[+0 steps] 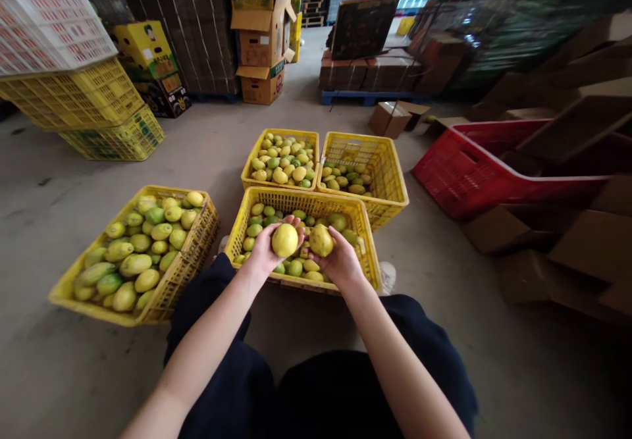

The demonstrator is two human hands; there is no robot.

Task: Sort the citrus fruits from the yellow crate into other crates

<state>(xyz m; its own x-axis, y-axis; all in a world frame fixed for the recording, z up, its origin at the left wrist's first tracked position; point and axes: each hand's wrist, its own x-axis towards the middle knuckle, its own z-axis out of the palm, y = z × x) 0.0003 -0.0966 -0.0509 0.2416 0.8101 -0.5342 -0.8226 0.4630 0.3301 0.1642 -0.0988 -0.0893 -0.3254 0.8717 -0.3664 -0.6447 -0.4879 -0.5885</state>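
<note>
My left hand (266, 249) cups a round yellow lemon (285, 239). My right hand (340, 260) grips a second yellow lemon (320, 240) right beside it. Both hands hover over the nearest yellow crate (296, 200), which holds several green and yellow lemons. The two fruits nearly touch each other. My forearms reach forward over my dark-trousered knees.
A yellow crate (162, 294) piled with larger lemons sits at the left. Two more yellow crates stand behind: one full (281, 135), one partly filled (390, 182). A red crate (464, 182) and flattened cardboard lie right. Stacked crates (89, 103) and boxes line the back.
</note>
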